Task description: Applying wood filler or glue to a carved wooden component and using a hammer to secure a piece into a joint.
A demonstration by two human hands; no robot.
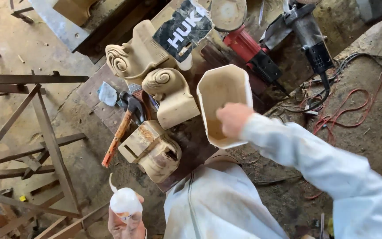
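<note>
While the right hand reaches into the pale eight-sided tub, its fingers dip below the rim and are hidden, so how far they are curled cannot be told; the tub stands on the dark wooden bench, near the bench's right edge. The left hand is low in the view, closed round one white glue bottle whose thin nozzle points up — well apart from the tub.

Three carved wooden blocks lie on the bench: two show scroll spirals, one large and one smaller just beside the tub, and a third lies nearest the body, with a slot in its end. One hammer with an orange handle lies between them, its head touching a heap of small scraps. Two power tools sit beyond the tub — a red one and a grey one — with red and black cables tangled over the dirt floor. Rusty metal frames stand to the left.
</note>
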